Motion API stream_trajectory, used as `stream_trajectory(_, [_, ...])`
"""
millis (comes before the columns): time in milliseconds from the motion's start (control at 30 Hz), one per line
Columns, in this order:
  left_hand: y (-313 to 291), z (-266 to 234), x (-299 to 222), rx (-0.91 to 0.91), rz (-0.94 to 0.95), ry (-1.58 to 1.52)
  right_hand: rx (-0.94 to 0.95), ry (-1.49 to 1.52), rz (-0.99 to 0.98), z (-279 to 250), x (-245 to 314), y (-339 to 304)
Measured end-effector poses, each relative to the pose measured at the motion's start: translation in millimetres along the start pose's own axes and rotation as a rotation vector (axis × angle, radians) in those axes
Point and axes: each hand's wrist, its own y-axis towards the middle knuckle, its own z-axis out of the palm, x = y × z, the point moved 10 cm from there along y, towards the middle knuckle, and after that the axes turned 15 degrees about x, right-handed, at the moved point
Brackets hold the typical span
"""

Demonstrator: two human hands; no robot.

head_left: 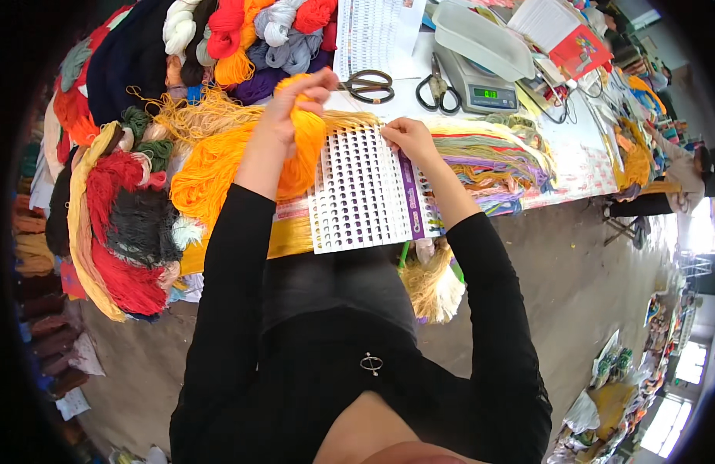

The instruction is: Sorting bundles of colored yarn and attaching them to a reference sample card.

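Observation:
A bright orange skein of yarn [302, 151] hangs from my left hand [292, 108], whose fingers curl round its top. Just right of it lies a white card punched with rows of holes [361, 189], with a purple printed strip down its right side. At the card's upper right edge my right hand [410, 141] is closed in a pinch; what is between the fingertips is too small to make out. Golden yarn strands [350, 120] run along the card's top edge. More orange yarn [210, 174] lies heaped to the left.
Beyond the card lie black-handled scissors [369, 87], a second pair [437, 93] and a digital scale [481, 85] bearing a clear plastic tray [481, 39]. Multicoloured threads [493, 158] spread to the right. Red yarn [125, 193] and other skeins pile up left. Another person [686, 174] is far right.

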Motion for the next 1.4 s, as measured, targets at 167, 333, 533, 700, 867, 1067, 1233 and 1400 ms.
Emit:
stream_trajectory(167, [12, -51, 55, -0.23, -0.351, 1.084, 0.114, 0.241, 0.015, 5, -6, 1])
stream_trajectory(333, [-2, -47, 35, -0.437, -0.375, 1.325, 0.081, -0.041, -0.013, 6, -9, 1])
stream_trajectory(533, [-81, -75, -167, -0.264, 0.088, 0.369, 0.057, -0.221, 0.056, 12, -4, 9])
stream_trajectory(700, [-143, -34, -178, -0.872, 0.315, 1.049, 0.071, 0.054, -0.024, -1, -20, 6])
stream_trajectory(867, [-91, 17, 1, -0.312, 0.101, 0.852, -0.005, 0.024, -0.224, 48, 60, -32])
stream_trajectory(1067, [-57, 33, 71, 0.015, 0.009, 0.548, 0.108, 0.32, -0.276, 88, 102, -59])
stream_trajectory(1233, [-51, 39, 62, 0.027, 0.106, 0.476, 0.047, 0.337, -0.294, 72, 106, -70])
stream_trajectory(1400, [-80, -1, 30, -0.052, 0.013, 0.416, 0.133, 1.109, -0.487, 10, 113, -84])
